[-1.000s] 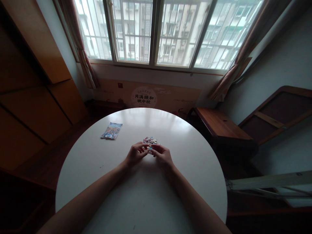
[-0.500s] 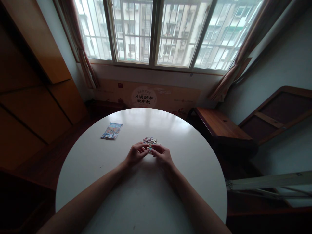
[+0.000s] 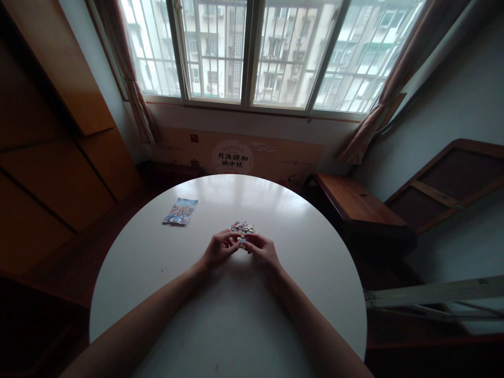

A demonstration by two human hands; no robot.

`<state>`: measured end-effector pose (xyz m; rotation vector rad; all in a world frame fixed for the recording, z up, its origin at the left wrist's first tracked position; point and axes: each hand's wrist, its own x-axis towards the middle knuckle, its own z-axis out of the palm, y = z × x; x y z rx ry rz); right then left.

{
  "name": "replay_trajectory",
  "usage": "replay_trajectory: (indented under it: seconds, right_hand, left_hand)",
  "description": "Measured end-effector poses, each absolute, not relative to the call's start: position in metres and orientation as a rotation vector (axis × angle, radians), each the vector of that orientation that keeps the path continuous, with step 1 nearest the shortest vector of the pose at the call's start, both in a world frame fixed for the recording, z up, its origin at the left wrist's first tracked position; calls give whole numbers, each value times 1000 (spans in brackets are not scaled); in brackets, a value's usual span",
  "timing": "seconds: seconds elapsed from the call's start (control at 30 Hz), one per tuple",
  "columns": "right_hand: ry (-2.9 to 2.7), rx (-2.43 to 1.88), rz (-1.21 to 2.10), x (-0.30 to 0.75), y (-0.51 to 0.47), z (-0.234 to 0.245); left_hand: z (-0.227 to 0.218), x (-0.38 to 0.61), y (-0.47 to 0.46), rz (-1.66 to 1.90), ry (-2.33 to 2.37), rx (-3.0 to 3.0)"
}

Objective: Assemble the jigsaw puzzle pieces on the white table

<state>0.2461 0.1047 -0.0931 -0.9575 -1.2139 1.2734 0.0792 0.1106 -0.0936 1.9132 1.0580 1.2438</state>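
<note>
A small heap of jigsaw puzzle pieces (image 3: 244,227) lies near the middle of the round white table (image 3: 157,294). Just on the near side of it, my left hand (image 3: 221,247) and my right hand (image 3: 263,250) meet fingertip to fingertip. Between them is a small light-blue puzzle piece (image 3: 243,240), pinched by the fingers of both hands. Part of the piece and the near edge of the heap are hidden behind my fingers. Whether more than one piece is held, I cannot tell.
A colourful printed packet or picture sheet (image 3: 181,211) lies on the table's far left. Beyond the table's right edge stands a low wooden cabinet (image 3: 360,199). A barred window (image 3: 252,52) fills the wall ahead, and wooden cupboards (image 3: 94,168) stand at left.
</note>
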Motion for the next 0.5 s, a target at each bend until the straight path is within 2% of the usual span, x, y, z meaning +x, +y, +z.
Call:
replay_trajectory:
  seconds: [0.5]
  right_hand:
    - [-1204, -950, 1290, 246, 104, -91]
  left_hand:
    - [-93, 79, 110, 1237, 1051, 1893]
